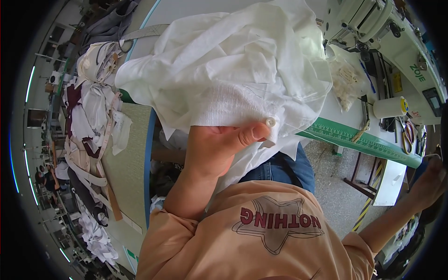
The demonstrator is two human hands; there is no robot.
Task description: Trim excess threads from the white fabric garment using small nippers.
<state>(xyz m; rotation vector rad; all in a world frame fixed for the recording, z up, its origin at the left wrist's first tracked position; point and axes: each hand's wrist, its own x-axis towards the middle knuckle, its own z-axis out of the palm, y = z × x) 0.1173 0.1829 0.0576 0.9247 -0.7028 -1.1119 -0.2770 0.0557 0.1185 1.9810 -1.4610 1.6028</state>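
The left hand (212,144) is clamped on a white garment (233,42), its thumb on top of the ribbed white fabric and its other fingers hidden beneath. A small round white button (270,122) sits at the thumb's tip. The garment lies bunched on the table (336,109), just left of the sewing machine (406,56), with part of it hanging over the table's near edge. The right hand (431,179) is well apart from the garment, on the near side of the sewing machine; its fingers are bent, but whether they hold anything cannot be told. In front of the sewing machine are a clear plastic bag (345,81) of small pale pieces, a blue pen (367,76) beside it, a thread cone (388,108) and scissors (408,137). Far left of the sewing machine hangs a heap of clothes (91,112).
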